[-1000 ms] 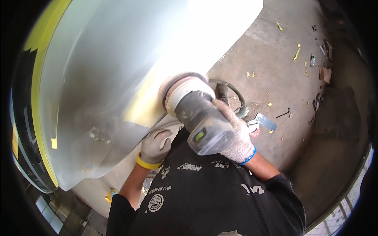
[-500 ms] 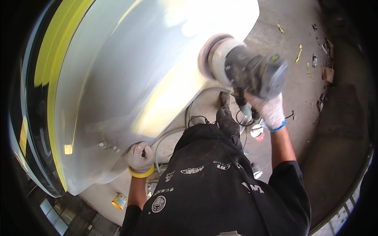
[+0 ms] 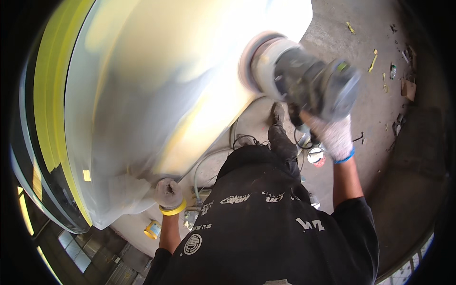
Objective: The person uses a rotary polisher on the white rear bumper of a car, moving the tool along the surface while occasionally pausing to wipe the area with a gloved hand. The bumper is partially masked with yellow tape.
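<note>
My right hand [image 3: 332, 137], in a white glove with a blue cuff, grips a dark power sander [image 3: 311, 83]. The sander's round pad rests against the right edge of a curved, pale vehicle panel [image 3: 137, 109], where light is glaring. Grey and yellowish patches mark that panel. At its lower edge is my left hand [image 3: 169, 191], gloved and curled into a loose fist, with a yellow band [image 3: 173, 209] round the wrist. That fist touches or nearly touches the panel; its inside is hidden. Some motion blur softens the sander and right glove.
A grey hose [image 3: 197, 175] and dark cables run beneath the panel beside my leg. A yellow tub [image 3: 153, 229] stands on the floor at lower left. Scraps, a bottle [image 3: 393, 71] and a cardboard box [image 3: 408, 89] lie at right. Yellow masking [image 3: 50, 95] lines the left.
The whole view has shifted slightly, with floor items and both hands now a little further right. The sander stays near the panel's right edge in my right hand; the left fist remains by the lower edge.
</note>
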Available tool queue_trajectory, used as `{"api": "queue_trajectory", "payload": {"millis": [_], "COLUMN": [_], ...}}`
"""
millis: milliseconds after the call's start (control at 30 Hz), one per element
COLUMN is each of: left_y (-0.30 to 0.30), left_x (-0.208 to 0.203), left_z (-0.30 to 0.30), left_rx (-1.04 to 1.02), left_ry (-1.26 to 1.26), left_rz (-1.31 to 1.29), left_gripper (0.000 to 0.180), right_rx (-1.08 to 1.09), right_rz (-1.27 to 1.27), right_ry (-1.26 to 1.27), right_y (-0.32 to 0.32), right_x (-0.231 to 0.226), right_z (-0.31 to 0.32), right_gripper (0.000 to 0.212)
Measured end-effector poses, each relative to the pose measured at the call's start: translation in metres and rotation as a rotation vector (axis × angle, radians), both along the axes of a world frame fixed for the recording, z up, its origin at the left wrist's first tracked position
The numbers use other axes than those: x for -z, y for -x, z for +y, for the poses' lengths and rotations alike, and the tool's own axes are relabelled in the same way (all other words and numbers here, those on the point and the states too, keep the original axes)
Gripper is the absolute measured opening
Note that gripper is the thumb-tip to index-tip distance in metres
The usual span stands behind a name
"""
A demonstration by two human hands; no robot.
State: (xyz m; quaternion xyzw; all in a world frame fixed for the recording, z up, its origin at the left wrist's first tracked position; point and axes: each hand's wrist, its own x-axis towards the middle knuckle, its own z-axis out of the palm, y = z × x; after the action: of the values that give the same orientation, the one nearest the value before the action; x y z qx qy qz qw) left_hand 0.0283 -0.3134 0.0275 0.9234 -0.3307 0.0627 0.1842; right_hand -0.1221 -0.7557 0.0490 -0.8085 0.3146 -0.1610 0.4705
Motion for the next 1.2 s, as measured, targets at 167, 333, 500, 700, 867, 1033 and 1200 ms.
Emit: {"api": "queue_trajectory", "payload": {"millis": [167,333,500,700,867,1033,1200], "left_y": [-0.006,-0.012,-0.013,-0.015,-0.009,-0.008,-0.005], "left_x": [0.009,0.005,-0.003,0.003,0.011,0.01,0.008], "left_z": [0.004,-0.008,-0.018,-0.011,0.002,-0.001,-0.002], "left_rx": [0.036,0.13,0.216,0.212,0.085,0.048,0.008], "left_ry": [0.04,0.005,-0.009,0.01,0.028,-0.016,-0.015], "left_rz": [0.03,-0.015,-0.061,-0.059,-0.007,-0.068,-0.024], "left_gripper": [0.017,0.009,0.007,0.005,0.012,0.021,0.023], "right_rx": [-0.081,-0.247,-0.334,-0.057,0.018,0.192,0.166], "right_rz": [-0.09,-0.017,0.079,-0.087,-0.102,0.006,0.08], "right_ry": [-0.454,-0.328,-0.223,-0.483,-0.071,-0.309,-0.324], "right_y": [0.001,0.006,0.005,-0.001,-0.009,-0.016,-0.008], "right_x": [-0.012,-0.009,-0.014,0.002,0.002,0.004,0.014], "right_z": [0.076,0.132,0.152,0.109,0.015,-0.082,-0.105], "right_gripper": [0.082,0.081,0.079,0.075,0.03,0.016,0.016]}}
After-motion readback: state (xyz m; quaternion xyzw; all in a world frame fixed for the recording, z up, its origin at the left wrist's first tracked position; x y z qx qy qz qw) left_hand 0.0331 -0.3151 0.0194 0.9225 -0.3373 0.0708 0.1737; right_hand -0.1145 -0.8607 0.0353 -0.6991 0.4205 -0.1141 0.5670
